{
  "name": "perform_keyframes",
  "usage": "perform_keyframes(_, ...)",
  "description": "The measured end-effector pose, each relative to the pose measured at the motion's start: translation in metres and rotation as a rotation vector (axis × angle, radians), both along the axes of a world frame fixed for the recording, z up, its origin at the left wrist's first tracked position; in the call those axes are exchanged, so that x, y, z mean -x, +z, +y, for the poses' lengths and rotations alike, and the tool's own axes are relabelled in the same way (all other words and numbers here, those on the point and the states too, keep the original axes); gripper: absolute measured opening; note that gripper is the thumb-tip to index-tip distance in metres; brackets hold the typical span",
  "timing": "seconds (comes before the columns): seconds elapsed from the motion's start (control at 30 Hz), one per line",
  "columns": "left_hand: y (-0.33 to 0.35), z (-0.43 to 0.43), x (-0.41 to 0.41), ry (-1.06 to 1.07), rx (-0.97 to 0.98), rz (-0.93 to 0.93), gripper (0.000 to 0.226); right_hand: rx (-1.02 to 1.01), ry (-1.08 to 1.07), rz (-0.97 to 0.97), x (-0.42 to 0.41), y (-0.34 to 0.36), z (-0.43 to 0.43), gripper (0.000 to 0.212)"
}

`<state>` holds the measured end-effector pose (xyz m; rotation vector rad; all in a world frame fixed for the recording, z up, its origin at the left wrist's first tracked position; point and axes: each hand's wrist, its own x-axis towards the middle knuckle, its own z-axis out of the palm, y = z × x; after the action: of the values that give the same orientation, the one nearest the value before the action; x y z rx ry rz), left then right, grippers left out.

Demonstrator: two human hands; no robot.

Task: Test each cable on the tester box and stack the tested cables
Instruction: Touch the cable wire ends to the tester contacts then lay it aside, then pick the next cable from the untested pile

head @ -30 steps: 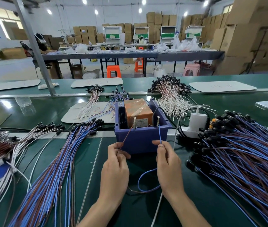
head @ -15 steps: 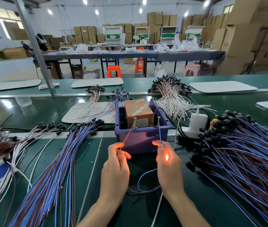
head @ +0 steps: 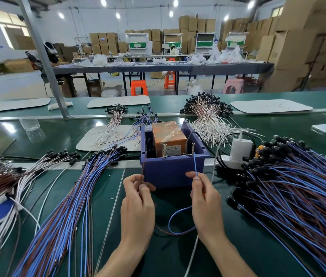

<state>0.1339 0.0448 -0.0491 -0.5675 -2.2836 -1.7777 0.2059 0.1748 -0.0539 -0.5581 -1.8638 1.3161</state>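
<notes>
1. The work went on at a dark green bench [head: 228,256] in a warehouse hall lined with stacked cardboard cartons [head: 297,47].
2. The cable under test [head: 180,213] was a thin pair of leads, one blue and one brown, sagging in a loop on the bench between the wrists.
3. The right hand [head: 207,204] had thumb and forefinger pinched shut on the blue lead, whose tip rose to the right-hand screw on the tester box [head: 173,170].
4. The left hand [head: 137,208] was pinched shut on the brown lead, which ran up beside the box's left front corner; whether its end touched the left screw could not be told.
5. The tester box was a purple, square-walled plastic tub just beyond the fingertips, holding a taped orange block [head: 168,136].
6. A fanned stack of blue and brown cables [head: 62,216] with black end caps lay to the left.
7. A denser heap of the same cables [head: 301,196] lay to the right.
8. A white charger [head: 241,148] sat in a power strip beside the box.
</notes>
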Motion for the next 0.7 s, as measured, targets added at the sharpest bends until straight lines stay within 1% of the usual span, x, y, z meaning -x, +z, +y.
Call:
perform_keyframes(0.1, 0.000, -0.001, 0.000, 0.036, -0.042, -0.040, 0.030, 0.002, 0.004, 0.011, -0.001, 0.000, 0.000, 0.029)
perform_keyframes(0.23, -0.001, -0.003, 0.002, 0.083, -0.103, -0.097, 0.018, 0.057, 0.035, 0.059, -0.004, 0.003, -0.002, 0.033)
perform_keyframes(0.27, -0.001, -0.005, 0.002, 0.088, -0.105, -0.112, 0.020, 0.071, 0.041, 0.073, -0.005, 0.005, -0.003, 0.034)
perform_keyframes(0.37, -0.001, -0.009, 0.002, 0.121, -0.073, -0.161, 0.039, 0.089, 0.041, 0.098, -0.009, 0.008, -0.004, 0.035)
perform_keyframes(0.47, 0.004, -0.015, -0.001, 0.149, -0.063, -0.193, 0.049, 0.092, 0.021, 0.102, -0.014, 0.008, -0.004, 0.033)
perform_keyframes(0.53, 0.006, -0.018, -0.004, 0.164, -0.081, -0.166, 0.049, 0.093, 0.018, 0.097, -0.017, 0.009, -0.005, 0.030)
perform_keyframes(0.57, 0.006, -0.020, -0.007, 0.176, -0.069, -0.131, 0.049, 0.096, 0.026, 0.087, -0.020, 0.009, -0.007, 0.032)
perform_keyframes(0.63, 0.007, -0.024, -0.013, 0.203, -0.010, -0.025, 0.046, 0.113, 0.043, 0.075, -0.025, 0.009, -0.009, 0.044)
perform_keyframes(0.7, 0.007, -0.028, -0.021, 0.212, 0.056, 0.128, 0.038, 0.131, 0.045, 0.082, -0.031, 0.007, -0.010, 0.046)
